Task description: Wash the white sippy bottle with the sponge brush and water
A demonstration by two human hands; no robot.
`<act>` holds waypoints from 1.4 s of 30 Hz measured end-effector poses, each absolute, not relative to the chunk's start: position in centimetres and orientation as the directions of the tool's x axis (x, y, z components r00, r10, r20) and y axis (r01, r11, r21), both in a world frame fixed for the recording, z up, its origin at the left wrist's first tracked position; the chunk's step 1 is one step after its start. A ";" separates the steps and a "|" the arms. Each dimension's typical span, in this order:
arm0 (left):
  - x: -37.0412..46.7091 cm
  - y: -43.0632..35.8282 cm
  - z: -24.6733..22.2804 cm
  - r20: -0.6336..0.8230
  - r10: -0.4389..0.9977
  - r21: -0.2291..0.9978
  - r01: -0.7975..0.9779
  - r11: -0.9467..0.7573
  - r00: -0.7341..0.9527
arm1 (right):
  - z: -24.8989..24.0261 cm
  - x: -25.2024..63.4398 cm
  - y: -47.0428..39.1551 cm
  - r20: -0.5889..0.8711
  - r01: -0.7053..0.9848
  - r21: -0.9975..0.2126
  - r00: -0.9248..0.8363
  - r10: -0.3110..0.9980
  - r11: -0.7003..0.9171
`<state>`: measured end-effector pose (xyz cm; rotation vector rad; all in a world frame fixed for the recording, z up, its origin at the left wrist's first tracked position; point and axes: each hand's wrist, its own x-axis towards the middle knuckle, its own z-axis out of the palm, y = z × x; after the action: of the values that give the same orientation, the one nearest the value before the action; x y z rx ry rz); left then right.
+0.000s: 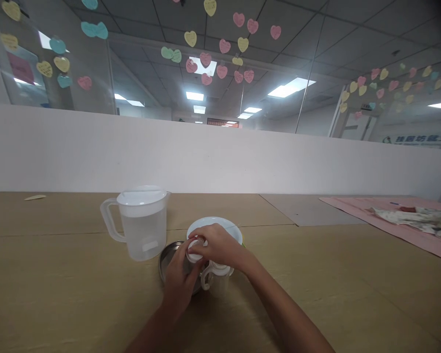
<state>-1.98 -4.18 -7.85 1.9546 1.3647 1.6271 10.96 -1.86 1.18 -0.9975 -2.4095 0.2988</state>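
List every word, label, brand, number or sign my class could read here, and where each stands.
"居坊就": blue sign at far right; its end characters and the smaller line beneath are too blurred.
Heart-shaped notes: writing too small to read.
Jug: pale patch, no legible text.

Both bare forearms slant inward to the small white piece [195,252], the left forearm [152,323] from its near left, the right forearm [279,299] from its near right, with a longer stretch of the right in sight. The left grip [178,277] is curved about the piece's left and near sides, fingers along the left, thumb at the near edge. The right grip [216,244] arches over from the piece's right, back of the hand uppermost, index finger bent across the far side and thumb pointing left against it. Whether the two hands' fingertips touch each other cannot be told.
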 end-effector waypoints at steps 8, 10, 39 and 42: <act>-2.0 -4.5 -7.6 0.682 0.730 0.598 0.537 -0.595 0.049 | 1.4 14.1 0.5 0.177 0.339 -0.747 -0.728 0.662 0.572; -2.0 -4.3 -7.6 0.659 0.750 0.614 0.536 -0.579 0.055 | 1.2 15.0 1.2 0.107 0.282 -0.843 -0.747 0.657 0.458; -2.0 0.8 -7.8 0.454 0.887 0.429 0.892 -0.138 -0.081 | -1.7 16.9 5.0 0.115 0.853 -0.361 -0.360 0.926 0.376; -1.3 1.4 -8.0 0.416 0.908 0.382 0.916 -0.120 -0.055 | -1.1 17.3 4.6 0.163 0.821 -0.405 -0.368 0.915 0.402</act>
<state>-1.27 1.38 -8.01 2.1691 2.0939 0.9332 17.27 4.59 -1.12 -1.4988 -2.3041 0.3630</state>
